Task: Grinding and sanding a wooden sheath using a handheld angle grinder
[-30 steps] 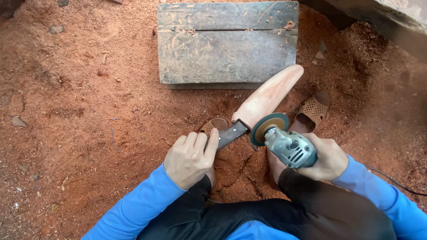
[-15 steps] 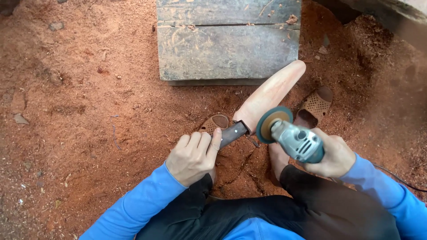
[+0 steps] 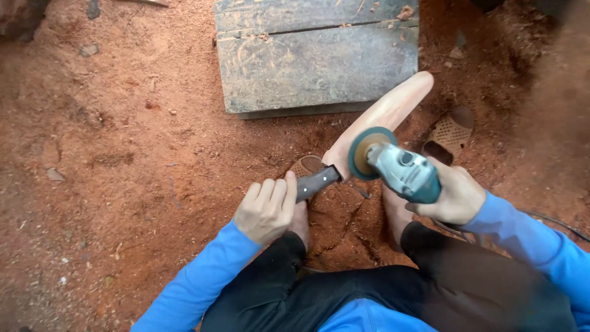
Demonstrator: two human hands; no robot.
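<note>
Left hand (image 3: 267,212) clenched on dark handle (image 3: 316,183) of pale wooden blade-shaped piece (image 3: 384,120), angled up-right over red sawdust ground (image 3: 123,160). Right hand (image 3: 452,197) gripping teal angle grinder (image 3: 405,173), disc (image 3: 365,150) touching the wood near the handle. Grey wooden board (image 3: 316,58) lying just beyond. Perforated sandal (image 3: 452,132) beside, right.

A weathered grey wooden board (image 3: 316,58) lies on the red sawdust-covered ground (image 3: 123,154), beyond the long pale carved wooden piece (image 3: 384,117). A brown perforated sandal (image 3: 452,129) lies right of that piece.
</note>
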